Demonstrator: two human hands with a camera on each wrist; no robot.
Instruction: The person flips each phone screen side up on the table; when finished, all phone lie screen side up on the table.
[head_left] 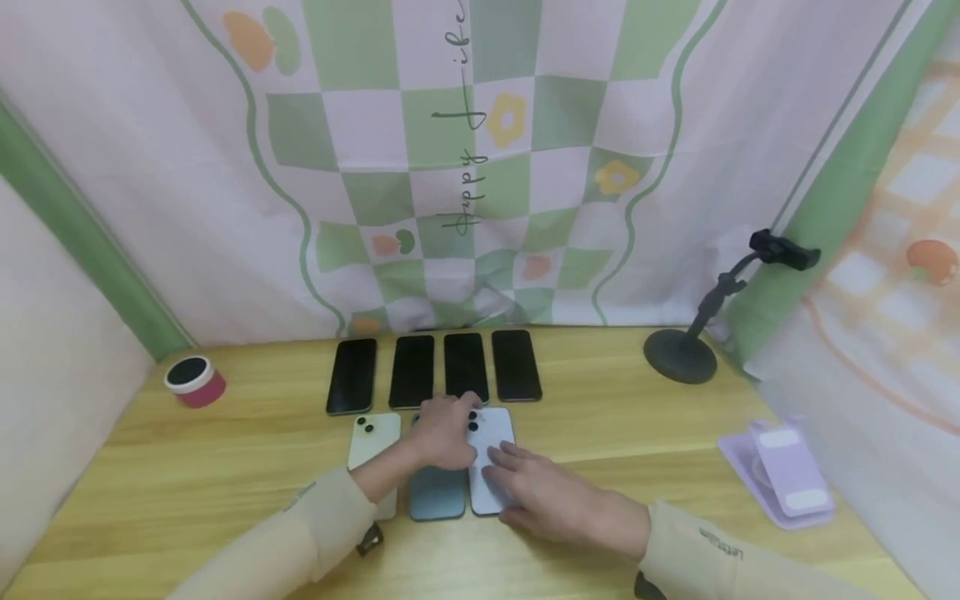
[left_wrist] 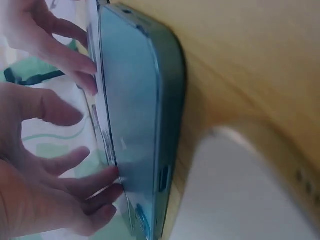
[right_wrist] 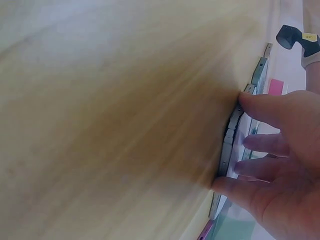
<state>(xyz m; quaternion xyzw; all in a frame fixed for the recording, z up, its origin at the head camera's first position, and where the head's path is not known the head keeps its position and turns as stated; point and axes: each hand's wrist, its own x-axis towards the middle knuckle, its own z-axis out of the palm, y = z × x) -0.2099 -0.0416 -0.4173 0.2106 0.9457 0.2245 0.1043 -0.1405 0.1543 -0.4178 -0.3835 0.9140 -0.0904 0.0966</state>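
A pale lavender phone [head_left: 491, 487] lies back up on the wooden table, its two-lens camera at the far end. My right hand [head_left: 551, 496] touches its right side; in the right wrist view the thumb and another finger meet the phone's edge [right_wrist: 227, 145]. My left hand [head_left: 446, 429] reaches across a blue phone [head_left: 437, 496], its fingers spread by the lavender phone's left side and far end. Left of the blue phone, a pale yellow phone [head_left: 375, 450] is partly covered by my left forearm. In the left wrist view the blue phone [left_wrist: 132, 90] hides part of the lavender one.
Several phones with black screens up [head_left: 467, 367] form a row behind. A pink jar [head_left: 197, 382] stands at the far left. At the right are a black stand [head_left: 680, 357] and a lilac folding holder [head_left: 787, 475]. A patterned curtain [head_left: 465, 167] hangs behind the table.
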